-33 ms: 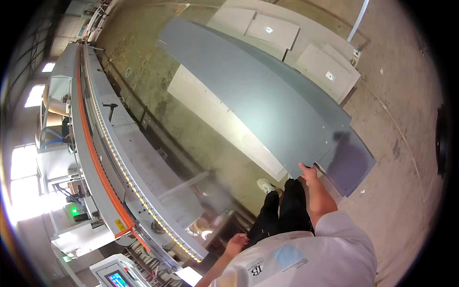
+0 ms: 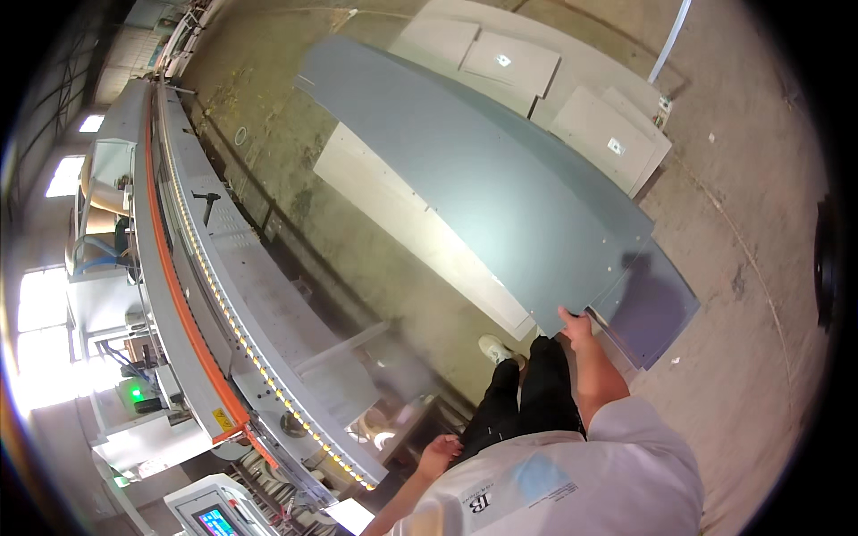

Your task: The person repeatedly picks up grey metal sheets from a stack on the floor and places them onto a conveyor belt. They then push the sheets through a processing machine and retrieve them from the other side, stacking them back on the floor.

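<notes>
My right hand is closed on the near edge of a large grey panel, its thumb on the top face and the other fingers mostly hidden. The panel is long and flat, lying on a stack with a pale board showing along its left side. A smaller dark grey panel sticks out at the near right corner, next to my right hand. My left hand hangs by my thigh with its fingers loosely curled and nothing visible in it.
A long machine with an orange rail and a row of rollers runs along my left. Its control screen is at the lower left. Beyond the stack, beige boards lie low on the concrete floor.
</notes>
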Tool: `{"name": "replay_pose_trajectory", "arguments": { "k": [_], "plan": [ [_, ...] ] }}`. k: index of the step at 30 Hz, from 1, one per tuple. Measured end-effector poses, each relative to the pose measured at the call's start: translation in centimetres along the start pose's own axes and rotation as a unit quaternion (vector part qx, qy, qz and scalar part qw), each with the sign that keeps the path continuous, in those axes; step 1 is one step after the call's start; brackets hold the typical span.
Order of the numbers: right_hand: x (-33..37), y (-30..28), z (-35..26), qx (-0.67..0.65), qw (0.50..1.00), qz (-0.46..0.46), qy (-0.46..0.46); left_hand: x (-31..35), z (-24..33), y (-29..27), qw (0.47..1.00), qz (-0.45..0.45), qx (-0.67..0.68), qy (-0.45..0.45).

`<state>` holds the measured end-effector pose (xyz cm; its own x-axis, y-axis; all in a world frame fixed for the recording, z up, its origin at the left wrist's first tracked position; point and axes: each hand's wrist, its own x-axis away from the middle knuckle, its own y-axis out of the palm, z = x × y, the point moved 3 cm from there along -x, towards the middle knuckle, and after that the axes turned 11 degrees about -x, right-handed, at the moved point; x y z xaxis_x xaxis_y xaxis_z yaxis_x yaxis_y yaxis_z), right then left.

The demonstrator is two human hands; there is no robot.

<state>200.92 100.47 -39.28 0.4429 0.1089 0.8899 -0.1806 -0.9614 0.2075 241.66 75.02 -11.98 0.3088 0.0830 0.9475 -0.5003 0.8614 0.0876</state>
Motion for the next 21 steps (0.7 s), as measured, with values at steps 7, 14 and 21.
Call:
{"name": "replay_pose_trajectory", "arguments": {
  "k": [7, 14, 21],
  "plan": [
    [12.3, -2.0, -4.0, 0.048, 0.997, 0.043, -0.049, -2.4, 5.9, -1.8, 0.977, 0.061, -0.184, 0.083],
    [21.6, -14.8, -3.8, 0.156, 0.981, 0.118, 0.002, -12.2, 9.3, -3.8, 0.920, -0.005, -0.339, 0.197],
    [37.1, -29.0, -2.1, 0.108, 0.979, 0.170, -0.005, -17.2, 20.2, 4.4, 0.978, -0.059, -0.166, 0.116]
  ]
}}
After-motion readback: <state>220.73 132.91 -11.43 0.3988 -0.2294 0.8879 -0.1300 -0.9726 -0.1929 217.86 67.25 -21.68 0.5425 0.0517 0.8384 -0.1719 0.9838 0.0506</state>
